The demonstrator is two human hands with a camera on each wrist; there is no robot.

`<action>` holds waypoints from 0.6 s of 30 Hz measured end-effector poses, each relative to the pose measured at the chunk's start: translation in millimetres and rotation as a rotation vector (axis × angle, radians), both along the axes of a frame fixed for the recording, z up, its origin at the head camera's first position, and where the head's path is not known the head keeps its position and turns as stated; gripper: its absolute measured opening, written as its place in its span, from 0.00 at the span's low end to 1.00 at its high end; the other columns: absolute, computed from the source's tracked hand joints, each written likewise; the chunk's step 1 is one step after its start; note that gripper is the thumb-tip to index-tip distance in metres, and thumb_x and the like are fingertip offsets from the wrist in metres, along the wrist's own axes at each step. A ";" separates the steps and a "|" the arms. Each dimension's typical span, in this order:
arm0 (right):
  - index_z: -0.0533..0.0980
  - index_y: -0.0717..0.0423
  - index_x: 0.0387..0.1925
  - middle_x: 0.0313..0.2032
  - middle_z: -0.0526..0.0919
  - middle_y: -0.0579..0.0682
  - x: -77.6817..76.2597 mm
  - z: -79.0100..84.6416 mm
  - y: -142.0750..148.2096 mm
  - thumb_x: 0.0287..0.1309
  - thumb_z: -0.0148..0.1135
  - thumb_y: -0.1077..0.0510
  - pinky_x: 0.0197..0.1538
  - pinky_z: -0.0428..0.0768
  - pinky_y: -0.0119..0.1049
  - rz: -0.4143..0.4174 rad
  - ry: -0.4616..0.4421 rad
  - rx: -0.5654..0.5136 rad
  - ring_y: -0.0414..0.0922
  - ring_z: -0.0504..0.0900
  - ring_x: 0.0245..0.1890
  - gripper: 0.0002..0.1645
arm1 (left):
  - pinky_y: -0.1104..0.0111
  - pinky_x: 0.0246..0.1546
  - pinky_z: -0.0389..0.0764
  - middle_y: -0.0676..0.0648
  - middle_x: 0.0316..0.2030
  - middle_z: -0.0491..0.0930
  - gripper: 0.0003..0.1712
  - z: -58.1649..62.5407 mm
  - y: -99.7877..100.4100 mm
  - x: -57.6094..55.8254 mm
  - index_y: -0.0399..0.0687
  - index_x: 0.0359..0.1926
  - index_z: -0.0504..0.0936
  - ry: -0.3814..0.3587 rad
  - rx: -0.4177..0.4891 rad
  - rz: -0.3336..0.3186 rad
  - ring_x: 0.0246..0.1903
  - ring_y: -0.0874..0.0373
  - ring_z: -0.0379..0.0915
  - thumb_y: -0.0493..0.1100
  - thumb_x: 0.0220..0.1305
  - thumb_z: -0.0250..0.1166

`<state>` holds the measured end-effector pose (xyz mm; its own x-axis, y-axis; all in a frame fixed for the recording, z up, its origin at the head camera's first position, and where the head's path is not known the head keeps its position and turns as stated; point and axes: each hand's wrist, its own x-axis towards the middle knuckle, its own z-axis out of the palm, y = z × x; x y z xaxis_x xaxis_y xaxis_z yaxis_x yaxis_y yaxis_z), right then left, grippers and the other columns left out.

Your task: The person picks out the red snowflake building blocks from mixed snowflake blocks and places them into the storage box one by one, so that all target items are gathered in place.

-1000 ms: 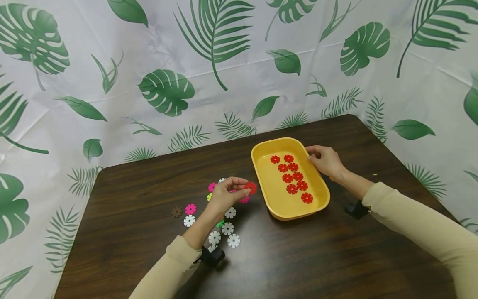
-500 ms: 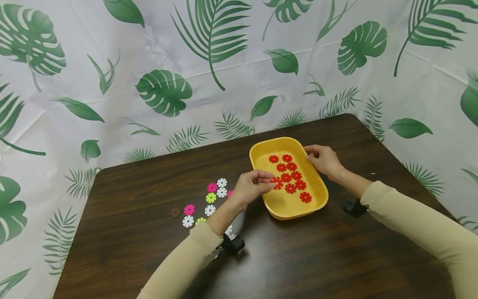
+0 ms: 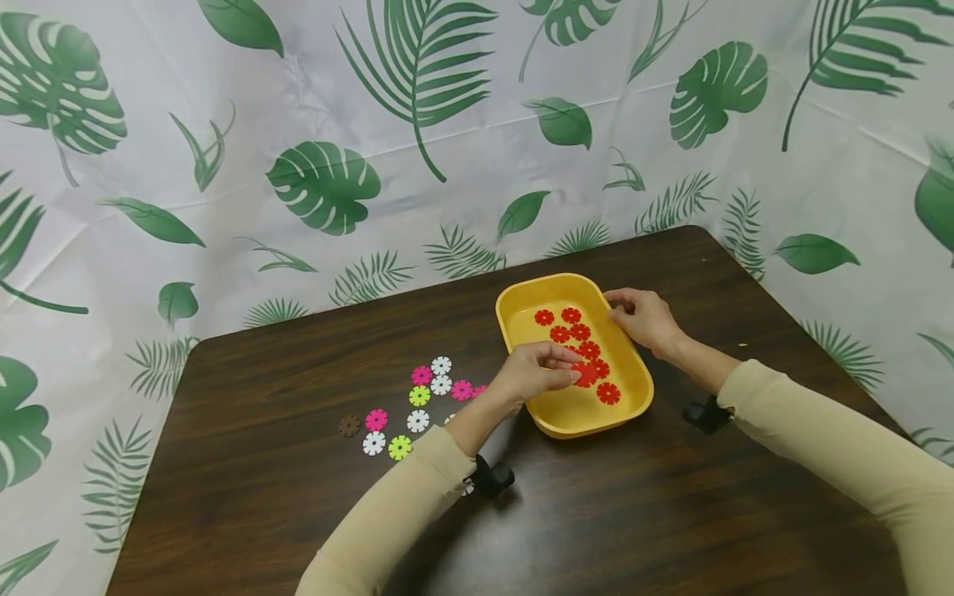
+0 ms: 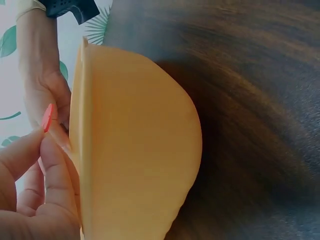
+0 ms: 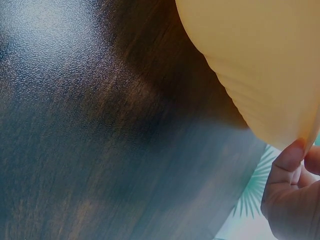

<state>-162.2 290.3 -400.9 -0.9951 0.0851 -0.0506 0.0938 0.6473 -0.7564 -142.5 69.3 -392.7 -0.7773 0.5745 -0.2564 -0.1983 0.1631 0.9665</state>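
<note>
Over the yellow tray [image 3: 555, 418], my left hand [image 3: 531, 372] pinches a red notched disc [image 3: 585, 374] between thumb and fingertips. In the left wrist view that red disc [image 4: 47, 118] appears edge-on, level with the tray's rim. Several more red notched discs [image 3: 608, 393] lie flat on the tray's floor; some are partly hidden behind my left hand and the held disc. At the tray's far right side, my right hand [image 3: 647, 321] grips the rim. The right wrist view has its thumb and finger [image 5: 287, 162] on either side of the tray wall [image 5: 260, 65].
Left of the tray, loose notched discs lie on the dark wooden table [image 3: 268, 497]: pink [image 3: 376, 420], white [image 3: 418, 420], yellow-green [image 3: 400, 448] and brown [image 3: 349, 425]. My left forearm covers some of them. A leaf-patterned cloth [image 3: 462, 207] hangs behind the table.
My left hand has carried the red disc rightward from the loose discs to above the inside of the tray. My right hand has stayed on the rim.
</note>
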 end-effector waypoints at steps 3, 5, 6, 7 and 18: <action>0.68 0.70 0.58 0.35 0.75 0.62 -0.1 -0.1 0.5 0.64 0.52 0.67 0.29 0.77 0.26 0.001 0.003 0.003 0.49 0.75 0.30 0.22 | 0.58 0.47 0.79 0.41 0.32 0.82 0.13 -1.3 5.2 -1.8 0.30 0.44 0.80 -0.005 -0.020 -0.019 0.28 0.64 0.77 0.30 0.56 0.65; 0.68 0.70 0.58 0.35 0.75 0.62 -0.1 -0.2 0.8 0.64 0.52 0.67 0.29 0.77 0.26 0.001 -0.002 0.001 0.49 0.74 0.30 0.22 | 0.58 0.48 0.79 0.43 0.30 0.82 0.12 -1.5 8.4 -3.0 0.31 0.43 0.81 -0.013 -0.045 -0.032 0.29 0.61 0.78 0.30 0.57 0.65; 0.68 0.70 0.59 0.35 0.75 0.62 -0.2 -0.2 1.0 0.64 0.52 0.67 0.29 0.77 0.26 0.001 -0.004 0.000 0.49 0.74 0.30 0.22 | 0.57 0.48 0.78 0.44 0.30 0.81 0.11 -1.5 10.1 -3.6 0.31 0.42 0.81 -0.025 -0.057 -0.036 0.29 0.60 0.79 0.30 0.57 0.65; 0.68 0.70 0.59 0.35 0.75 0.62 -0.2 -0.2 1.0 0.64 0.52 0.67 0.30 0.77 0.26 0.000 -0.005 -0.001 0.49 0.74 0.31 0.22 | 0.57 0.48 0.78 0.44 0.29 0.81 0.11 -1.7 11.6 -4.4 0.32 0.42 0.81 -0.035 -0.067 -0.040 0.30 0.59 0.79 0.30 0.57 0.65; 0.67 0.70 0.59 0.39 0.76 0.64 -0.5 0.3 0.4 0.65 0.51 0.66 0.32 0.79 0.27 0.004 -0.009 -0.011 0.50 0.76 0.33 0.22 | 0.61 0.46 0.80 0.44 0.31 0.84 0.07 -3.8 22.5 -15.5 0.36 0.39 0.83 -0.076 -0.213 -0.135 0.31 0.55 0.80 0.32 0.58 0.65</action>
